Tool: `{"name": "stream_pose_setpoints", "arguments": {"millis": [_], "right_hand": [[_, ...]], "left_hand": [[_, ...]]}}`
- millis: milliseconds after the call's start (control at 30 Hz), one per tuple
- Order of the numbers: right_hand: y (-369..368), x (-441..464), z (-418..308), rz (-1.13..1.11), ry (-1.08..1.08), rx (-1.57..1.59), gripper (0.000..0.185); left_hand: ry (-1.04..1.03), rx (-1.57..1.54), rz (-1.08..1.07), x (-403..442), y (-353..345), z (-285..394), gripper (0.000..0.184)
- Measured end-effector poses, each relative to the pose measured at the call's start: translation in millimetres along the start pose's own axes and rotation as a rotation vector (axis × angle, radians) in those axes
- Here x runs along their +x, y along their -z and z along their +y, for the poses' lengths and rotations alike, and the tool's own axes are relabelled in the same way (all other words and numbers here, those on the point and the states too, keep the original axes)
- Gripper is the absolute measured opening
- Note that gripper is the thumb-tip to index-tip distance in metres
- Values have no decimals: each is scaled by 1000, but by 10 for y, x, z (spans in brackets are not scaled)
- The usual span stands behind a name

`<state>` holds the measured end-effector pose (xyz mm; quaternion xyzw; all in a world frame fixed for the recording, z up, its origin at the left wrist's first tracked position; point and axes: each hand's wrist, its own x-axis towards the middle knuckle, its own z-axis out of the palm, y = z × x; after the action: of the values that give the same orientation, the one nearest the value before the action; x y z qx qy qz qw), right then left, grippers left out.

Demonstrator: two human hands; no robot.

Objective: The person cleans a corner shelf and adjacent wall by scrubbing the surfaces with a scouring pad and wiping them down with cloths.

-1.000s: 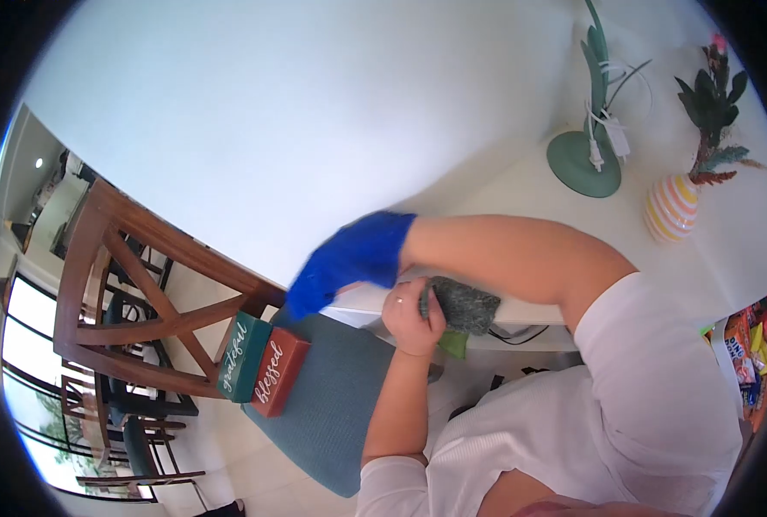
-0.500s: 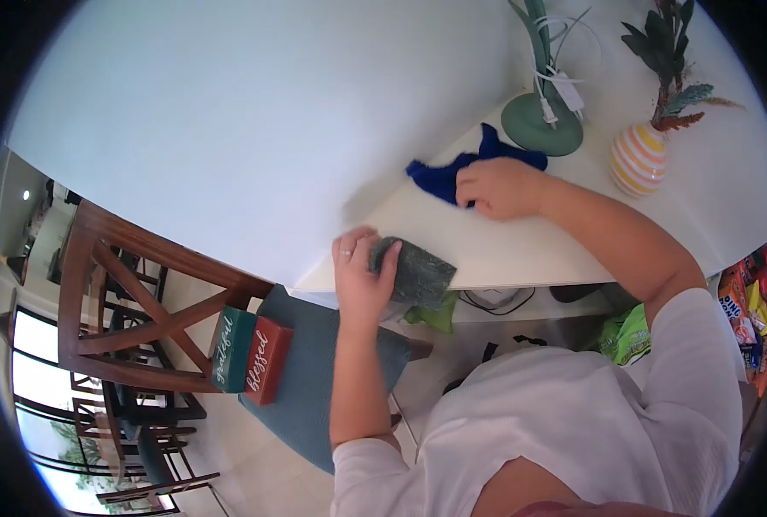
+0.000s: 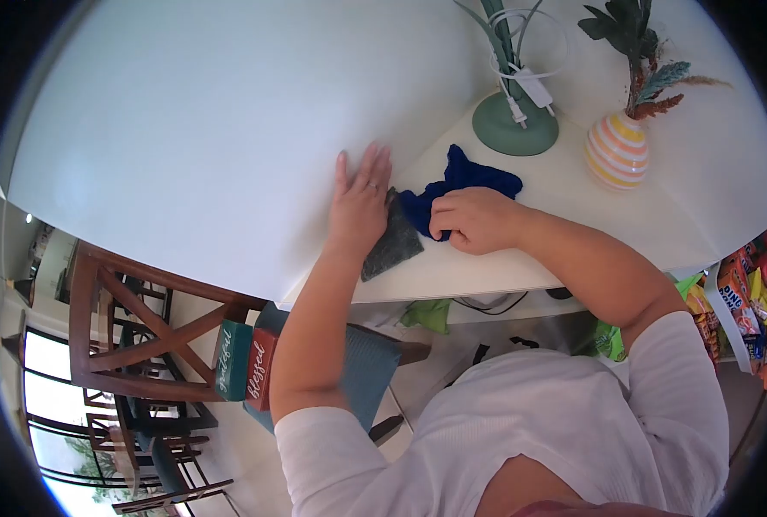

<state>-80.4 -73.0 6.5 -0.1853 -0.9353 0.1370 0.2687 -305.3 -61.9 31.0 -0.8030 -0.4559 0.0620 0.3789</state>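
Note:
My left hand [image 3: 362, 202] has its fingers stretched out, up against the white wall. Beside its palm is a dark grey, scuffed block-like piece [image 3: 394, 246] on the white tabletop, partly covered by the hand. To the right lies a crumpled dark blue cloth [image 3: 461, 177], its left end close to the grey piece. My right hand [image 3: 477, 220] is on the front of the cloth with fingers curled in, closed on its edge.
A green lamp base [image 3: 514, 125] with a coiled white cord [image 3: 534, 86] stands at the back. Right of it is a striped vase [image 3: 618, 151] with dried stems. A chair [image 3: 155, 323] holds a green block [image 3: 231, 360] and a red block [image 3: 260, 369]. Snack packets [image 3: 741, 297] are far right.
My left hand has moved up to the wall, bringing the grey piece from the table's front edge toward the cloth, and its fingers have opened. My right hand stays at the cloth.

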Motion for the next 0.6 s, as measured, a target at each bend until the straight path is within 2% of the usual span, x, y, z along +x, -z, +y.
{"name": "stream_pose_setpoints", "arguments": {"millis": [133, 233, 300, 333, 400, 467, 533, 567, 600], "right_hand": [[43, 8, 19, -29, -11, 40, 14], [47, 12, 57, -24, -9, 95, 18], [51, 18, 77, -32, -23, 121, 18], [51, 21, 97, -29, -15, 131, 19], [34, 17, 126, -26, -1, 154, 19], [23, 17, 143, -19, 3, 161, 20], [30, 18, 154, -25, 2, 164, 21], [36, 17, 152, -33, -2, 167, 21], [41, 14, 146, -41, -6, 170, 21]], "left_hand": [[-165, -48, -128, -110, 192, -128, 43], [-81, -327, -281, -43, 480, -318, 36], [230, -466, -132, -18, 859, -521, 33], [301, -456, 98, -26, 881, -653, 40], [468, -455, 552, 75, 1088, -776, 42], [289, -392, 827, 186, 1249, -761, 46], [79, -292, 613, 294, 1205, -614, 53], [39, -302, 447, 362, 1062, -498, 54], [33, -259, 398, 413, 854, -401, 52]]}}
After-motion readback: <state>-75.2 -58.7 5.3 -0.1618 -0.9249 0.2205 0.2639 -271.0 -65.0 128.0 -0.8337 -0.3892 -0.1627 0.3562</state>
